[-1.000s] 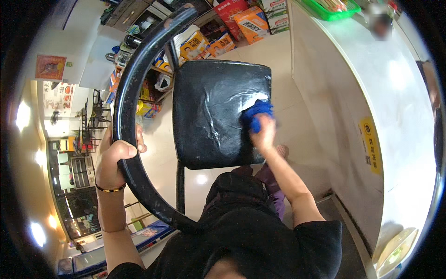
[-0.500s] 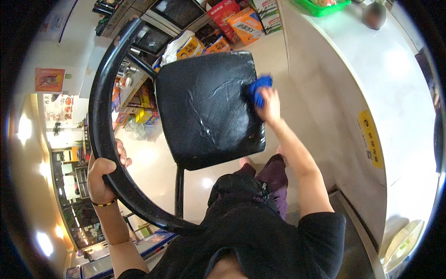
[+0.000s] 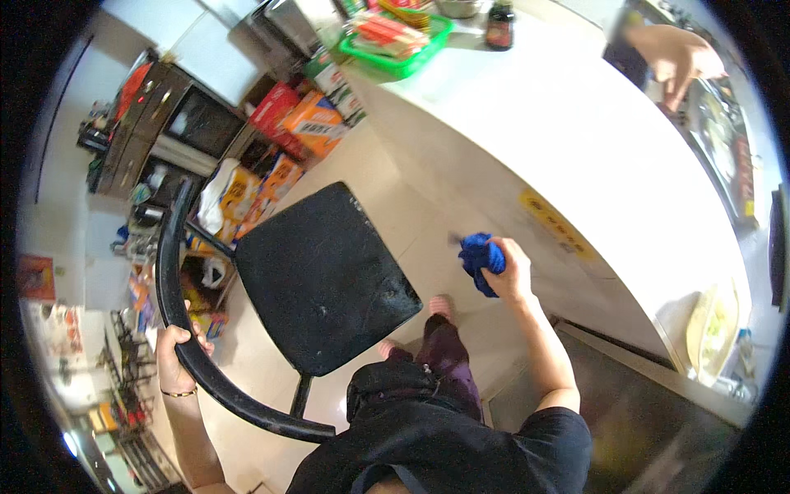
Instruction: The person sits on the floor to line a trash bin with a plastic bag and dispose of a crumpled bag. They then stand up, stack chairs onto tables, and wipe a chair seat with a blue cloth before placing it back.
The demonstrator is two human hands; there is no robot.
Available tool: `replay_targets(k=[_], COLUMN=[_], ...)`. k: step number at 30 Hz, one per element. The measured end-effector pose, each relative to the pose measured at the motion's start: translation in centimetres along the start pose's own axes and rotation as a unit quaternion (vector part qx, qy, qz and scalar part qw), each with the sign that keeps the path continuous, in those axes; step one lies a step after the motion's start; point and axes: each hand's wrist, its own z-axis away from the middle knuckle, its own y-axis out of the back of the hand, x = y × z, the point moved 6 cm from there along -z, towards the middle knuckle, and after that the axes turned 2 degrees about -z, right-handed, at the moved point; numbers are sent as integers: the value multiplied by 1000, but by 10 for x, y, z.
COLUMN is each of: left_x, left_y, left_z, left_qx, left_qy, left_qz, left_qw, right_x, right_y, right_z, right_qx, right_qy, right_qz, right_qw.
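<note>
A black chair (image 3: 325, 280) with a padded seat and a curved backrest rail (image 3: 200, 366) is in front of me. My left hand (image 3: 179, 356) is wrapped round that rail, thumb on its near side. My right hand (image 3: 512, 272) grips a bunched blue cloth (image 3: 479, 262), held in the air to the right of the seat and apart from it. The seat's top has a few small light marks and scuffs. My feet in pink footwear (image 3: 442, 306) stand on the floor just beyond the seat's near right corner.
A long white counter (image 3: 568, 107) runs along the right, bearing a green basket (image 3: 399, 53) and a dark bottle (image 3: 499, 26). Cartons (image 3: 317, 123) and bags are stacked at the far left near dark cabinets (image 3: 156, 107). Another person (image 3: 671, 58) bends behind the counter.
My right hand has lifted the blue cloth off the seat's edge and moved right. My view has turned toward the counter, and the chair now appears lower. The left hand still holds the rail.
</note>
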Motion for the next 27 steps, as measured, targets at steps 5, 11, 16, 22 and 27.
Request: replay_targets(k=[5, 11, 16, 22, 27], left_x=[-47, -94, -142, -185, -222], left_y=[-8, -21, -4, 42, 91], left_z=[-54, -95, -142, -150, -145], left_qx=[-11, -30, -34, -25, -31], left_qy=[56, 107, 139, 144, 133], left_qz=[17, 6, -1, 7, 8], left_qw=[998, 994, 990, 989, 991], right_x=[-56, -78, 86, -6, 13], right_y=[159, 269, 247, 175, 71], right_z=[2, 19, -71, -21, 50], right_qx=[345, 673, 299, 211, -82], right_qy=[145, 246, -73, -36, -24], right_qz=[87, 155, 249, 203, 302], right_qw=[923, 680, 918, 956, 950])
